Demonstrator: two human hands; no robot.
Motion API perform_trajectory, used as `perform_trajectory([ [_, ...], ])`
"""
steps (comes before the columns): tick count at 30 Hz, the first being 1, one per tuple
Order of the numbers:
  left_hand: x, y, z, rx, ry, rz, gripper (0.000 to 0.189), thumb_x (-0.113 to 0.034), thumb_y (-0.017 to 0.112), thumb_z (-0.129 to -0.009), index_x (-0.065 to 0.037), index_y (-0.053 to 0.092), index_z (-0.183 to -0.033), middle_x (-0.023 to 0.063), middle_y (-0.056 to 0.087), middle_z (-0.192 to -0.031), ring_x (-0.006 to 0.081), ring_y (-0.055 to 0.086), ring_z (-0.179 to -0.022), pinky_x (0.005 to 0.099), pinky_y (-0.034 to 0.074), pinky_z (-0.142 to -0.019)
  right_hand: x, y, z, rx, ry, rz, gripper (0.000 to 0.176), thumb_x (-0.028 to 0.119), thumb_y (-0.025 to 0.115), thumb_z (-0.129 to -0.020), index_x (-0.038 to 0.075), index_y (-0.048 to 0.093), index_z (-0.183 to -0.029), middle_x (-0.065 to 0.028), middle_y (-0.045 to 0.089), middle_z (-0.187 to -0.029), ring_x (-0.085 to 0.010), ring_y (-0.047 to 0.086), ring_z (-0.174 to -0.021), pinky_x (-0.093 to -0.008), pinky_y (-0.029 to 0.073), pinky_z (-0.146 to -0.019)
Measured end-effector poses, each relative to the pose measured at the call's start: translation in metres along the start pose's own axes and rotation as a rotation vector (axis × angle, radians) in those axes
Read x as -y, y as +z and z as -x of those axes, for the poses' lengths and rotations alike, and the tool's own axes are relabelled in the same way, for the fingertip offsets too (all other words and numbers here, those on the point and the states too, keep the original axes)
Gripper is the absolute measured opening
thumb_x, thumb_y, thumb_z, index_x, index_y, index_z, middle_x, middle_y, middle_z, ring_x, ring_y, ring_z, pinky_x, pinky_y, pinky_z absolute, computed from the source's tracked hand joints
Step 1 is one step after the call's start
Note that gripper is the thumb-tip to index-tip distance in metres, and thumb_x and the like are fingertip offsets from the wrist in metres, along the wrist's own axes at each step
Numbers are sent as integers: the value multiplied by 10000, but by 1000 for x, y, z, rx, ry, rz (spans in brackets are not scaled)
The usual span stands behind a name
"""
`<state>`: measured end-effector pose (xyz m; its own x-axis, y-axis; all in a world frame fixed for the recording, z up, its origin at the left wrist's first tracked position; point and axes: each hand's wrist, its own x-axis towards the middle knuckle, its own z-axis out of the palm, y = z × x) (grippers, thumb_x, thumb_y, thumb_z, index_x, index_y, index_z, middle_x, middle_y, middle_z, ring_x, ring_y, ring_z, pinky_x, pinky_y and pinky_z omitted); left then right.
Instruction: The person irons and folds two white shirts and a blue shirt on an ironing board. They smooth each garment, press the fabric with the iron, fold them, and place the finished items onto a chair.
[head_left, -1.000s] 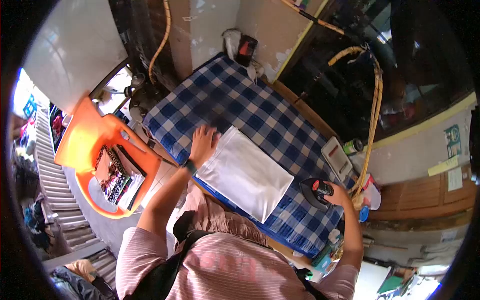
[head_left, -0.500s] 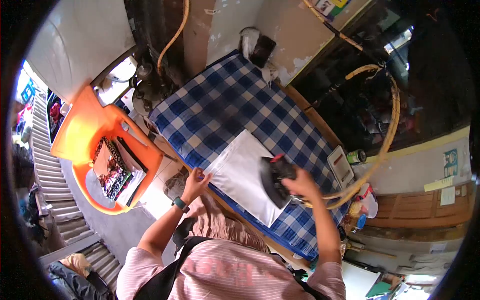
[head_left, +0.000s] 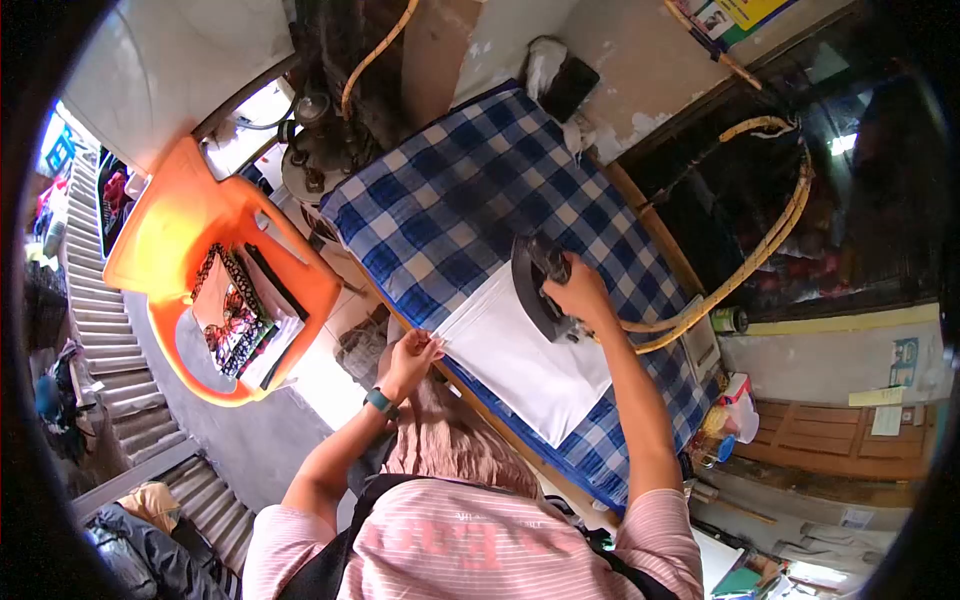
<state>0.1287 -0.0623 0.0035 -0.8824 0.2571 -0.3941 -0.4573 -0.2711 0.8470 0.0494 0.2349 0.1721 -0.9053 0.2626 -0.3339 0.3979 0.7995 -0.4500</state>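
Note:
A folded white cloth (head_left: 520,355) lies on a table covered in blue and white check fabric (head_left: 470,190). My right hand (head_left: 580,292) grips the handle of a black iron (head_left: 535,285), which rests on the far end of the cloth. My left hand (head_left: 410,360) pinches the near left corner of the cloth at the table's edge. A watch sits on that wrist. A yellow hose-like cable (head_left: 760,240) runs from the iron up to the right.
An orange plastic chair (head_left: 200,260) with folded patterned cloths (head_left: 235,325) stands left of the table. A small can (head_left: 730,320) and bottles sit at the table's right end. Stairs (head_left: 110,400) drop away at the left. A dark window lies beyond the table.
My right hand carried the iron from the table's right end onto the cloth and slid it toward the far end. My left hand left the cloth's top and took its near corner.

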Motion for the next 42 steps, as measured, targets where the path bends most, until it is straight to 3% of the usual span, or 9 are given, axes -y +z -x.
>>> perform_trajectory([
  [16,3,-10,-5,-121,187,-219,190,-124,583,-941,-11,530,-1084,58,594,-971,103,591,-786,231,498,-668,-238,-33,173,-191,572,-301,261,223,651,-729,-24,638,-812,-126,660,-694,-201,654,-593,-354,510,-534],
  [21,-32,14,17,-277,489,-668,240,-115,587,-918,-18,521,-1127,148,520,-1167,233,533,-1065,362,429,-912,-188,-24,218,-936,324,803,443,441,683,-792,48,602,-980,-199,633,-885,-315,621,-823,-513,459,-712],
  [27,-48,80,19,-26,808,-917,360,-85,571,-901,-12,474,-1240,200,470,-1316,383,378,-1292,440,281,-1085,-207,143,175,-767,597,-371,501,505,586,-847,25,553,-987,-257,608,-948,-401,630,-814,-490,484,-756],
  [30,-43,113,5,194,662,-687,497,-147,549,-942,-16,367,-1385,198,455,-1375,343,339,-1357,423,241,-1126,-168,102,160,-621,525,-294,342,353,626,-864,38,545,-965,-249,578,-979,-425,610,-805,-471,489,-717],
  [33,-32,144,-33,251,521,-994,525,-185,551,-956,-44,338,-1415,143,436,-1404,267,398,-1323,379,288,-1102,-59,13,182,-1008,-175,-95,113,120,619,-870,64,550,-940,-145,615,-869,-392,606,-749,-458,498,-649],
  [35,-45,136,-54,645,904,-779,553,-326,507,-976,-92,326,-1445,122,365,-1467,256,465,-1249,370,347,-1068,-27,-25,205,-766,-341,-1,166,121,652,-826,74,563,-958,-99,632,-869,-343,615,-701,-420,505,-603],
  [37,-102,203,-45,606,-194,495,646,-604,373,-944,-135,433,-1384,42,567,-1217,180,587,-911,397,504,-855,0,-64,232,-794,-732,133,217,104,679,-772,97,578,-964,-70,646,-899,-283,626,-669,-375,504,-571],
  [39,-112,206,-88,1089,-91,720,761,-715,301,-892,-139,450,-1367,67,590,-1184,206,585,-1012,400,502,-866,19,-91,259,-874,-908,378,287,135,710,-735,146,596,-998,16,630,-924,-130,597,-628,-283,444,-526],
  [42,-135,231,-79,1023,-177,754,831,-757,297,-854,-121,444,-1369,77,588,-1194,218,586,-1020,400,490,-882,18,-105,288,-879,-956,589,310,184,673,-782,167,605,-1084,34,575,-894,-99,555,-613,-252,410,-522],
])
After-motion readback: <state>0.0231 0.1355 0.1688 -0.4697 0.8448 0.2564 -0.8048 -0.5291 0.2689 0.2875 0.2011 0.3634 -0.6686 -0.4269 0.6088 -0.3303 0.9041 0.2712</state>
